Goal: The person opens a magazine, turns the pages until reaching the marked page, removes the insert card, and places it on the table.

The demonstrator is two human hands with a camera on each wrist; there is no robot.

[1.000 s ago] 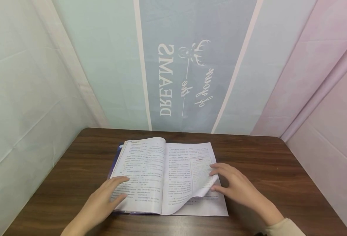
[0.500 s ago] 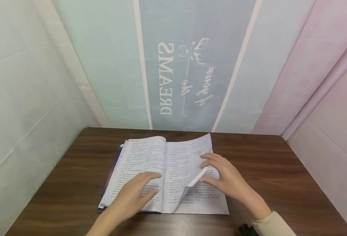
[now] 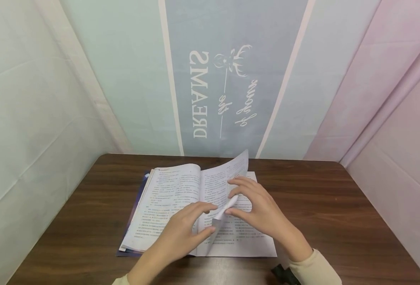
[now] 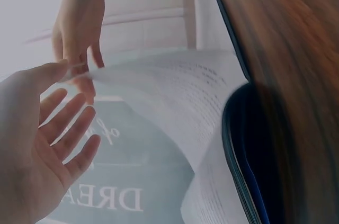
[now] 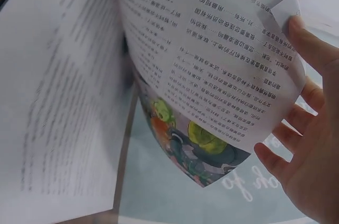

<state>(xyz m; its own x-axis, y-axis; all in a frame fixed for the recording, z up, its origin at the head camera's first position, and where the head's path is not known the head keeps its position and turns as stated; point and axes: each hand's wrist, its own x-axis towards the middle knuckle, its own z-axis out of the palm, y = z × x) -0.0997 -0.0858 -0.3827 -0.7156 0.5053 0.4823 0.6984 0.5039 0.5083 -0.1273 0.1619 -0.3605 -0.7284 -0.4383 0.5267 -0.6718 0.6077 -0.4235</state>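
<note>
An open magazine (image 3: 167,190) with printed text lies on the table, its dark blue cover edge (image 3: 133,229) showing at the left. My right hand (image 3: 258,206) pinches the outer edge of a right-hand page (image 3: 217,178), thumb on one face and fingers on the other. That lifted page (image 5: 222,65) curves upward, and a coloured picture shows on it in the right wrist view. My left hand (image 3: 185,227) hovers over the fold with thumb and forefinger apart, the page's lower corner between them. In the left wrist view my left hand's fingers (image 4: 69,134) are spread and loosely bent.
The dark wooden table (image 3: 338,221) extends on both sides of the magazine. Behind it hangs a striped cloth backdrop (image 3: 231,87) with mirrored lettering, and pale cloth walls (image 3: 35,118) stand at the sides. A small black object (image 3: 285,274) is by the right sleeve.
My right hand has moved left, lifting the page and curling it toward the fold. My left hand has moved right, from the left page to the lifted page's lower corner.
</note>
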